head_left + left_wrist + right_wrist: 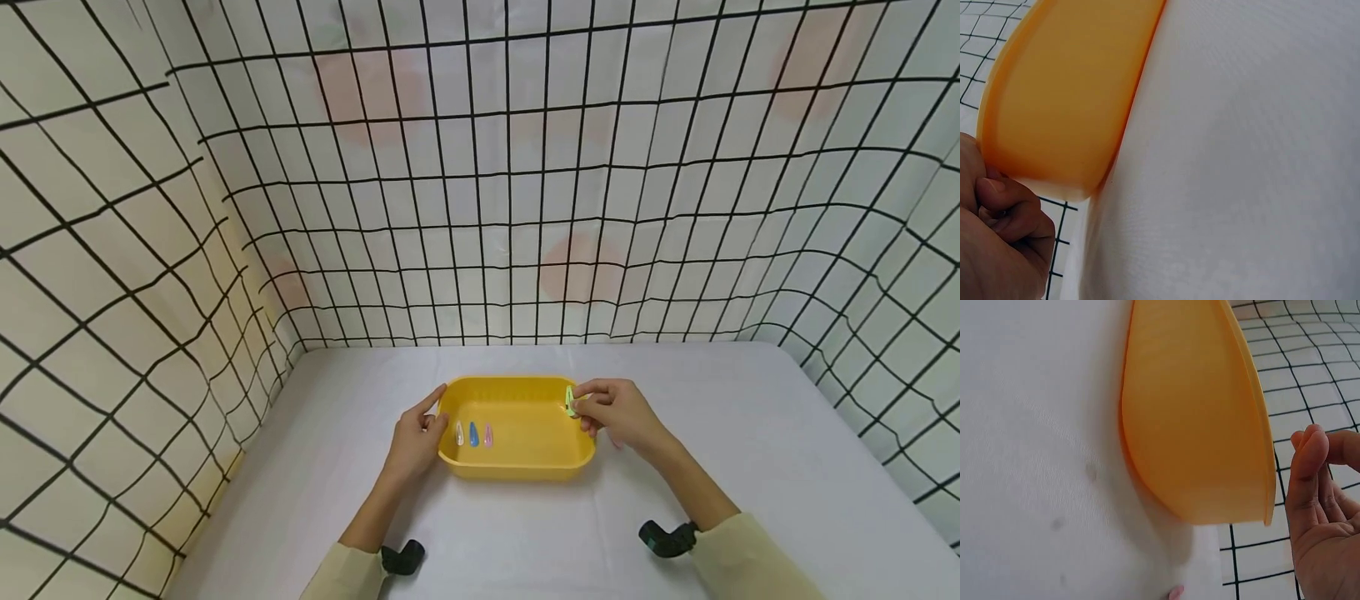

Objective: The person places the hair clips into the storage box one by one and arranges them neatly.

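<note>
A yellow tray sits on the table, with three small snap hair clips in a row at its left: a whitish clip, a blue clip and a pink clip. My left hand holds the tray's left end, index finger stretched along the rim; in the left wrist view its other fingers are curled beside the wall. Over the tray's right end, my right hand pinches a light green hair clip between thumb and index finger. The right wrist view does not show that clip.
A small pink piece lies on the white tabletop just right of the tray, partly under my right hand. Black grid netting over white cloth encloses the back and sides. A dark camera sits at my right wrist.
</note>
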`<state>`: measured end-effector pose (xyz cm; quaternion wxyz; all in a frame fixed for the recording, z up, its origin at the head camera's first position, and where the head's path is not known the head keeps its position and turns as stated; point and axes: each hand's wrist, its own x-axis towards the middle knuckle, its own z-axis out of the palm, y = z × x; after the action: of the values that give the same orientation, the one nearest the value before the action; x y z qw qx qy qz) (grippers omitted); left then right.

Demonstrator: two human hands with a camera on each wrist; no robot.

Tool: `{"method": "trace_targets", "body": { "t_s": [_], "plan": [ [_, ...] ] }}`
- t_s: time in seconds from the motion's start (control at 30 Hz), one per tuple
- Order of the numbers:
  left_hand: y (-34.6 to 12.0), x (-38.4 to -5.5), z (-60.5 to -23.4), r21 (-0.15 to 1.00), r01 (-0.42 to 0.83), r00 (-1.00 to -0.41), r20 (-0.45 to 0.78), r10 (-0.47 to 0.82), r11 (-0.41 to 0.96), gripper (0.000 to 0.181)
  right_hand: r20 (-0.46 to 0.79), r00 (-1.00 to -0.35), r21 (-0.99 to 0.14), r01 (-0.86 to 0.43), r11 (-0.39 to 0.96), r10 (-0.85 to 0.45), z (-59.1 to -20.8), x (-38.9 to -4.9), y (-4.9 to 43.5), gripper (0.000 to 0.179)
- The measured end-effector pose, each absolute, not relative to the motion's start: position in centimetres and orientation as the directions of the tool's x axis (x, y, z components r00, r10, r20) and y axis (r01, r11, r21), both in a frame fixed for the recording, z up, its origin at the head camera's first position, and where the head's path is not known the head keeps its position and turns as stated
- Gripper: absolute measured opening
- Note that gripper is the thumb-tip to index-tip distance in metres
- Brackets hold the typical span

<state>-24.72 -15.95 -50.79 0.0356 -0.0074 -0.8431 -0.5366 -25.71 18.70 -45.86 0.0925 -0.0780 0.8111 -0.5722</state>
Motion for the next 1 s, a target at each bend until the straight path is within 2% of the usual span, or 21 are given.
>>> {"method": "trace_targets", "body": {
  "t_s": [0.23, 0.6, 1.0],
  "plan": [
    [-15.6, -24.8, -50.7, 0.904, 0.05, -0.998, 0.064, -0.019, 0.425, 0.054, -0.06, -0.962, -0.962, -0.016, 0.272, -0.268, -46.1, -26.1, 16.4, 0.029],
    [-15.4, -24.9, -50.8, 0.904, 0.045, -0.998, 0.057, -0.016, 0.426, 0.054, -0.097, -0.959, -0.955, 0.014, 0.296, -0.266, -47.0, -26.7, 12.7, 0.028],
    [-15.7, -24.7, -50.5, 0.903, 0.012, -0.998, 0.034, -0.045, 0.43, 0.054, -0.186, -0.956, -0.93, 0.097, 0.353, -0.227, -48.2, -27.1, 9.8, 0.015]
  ]
}}
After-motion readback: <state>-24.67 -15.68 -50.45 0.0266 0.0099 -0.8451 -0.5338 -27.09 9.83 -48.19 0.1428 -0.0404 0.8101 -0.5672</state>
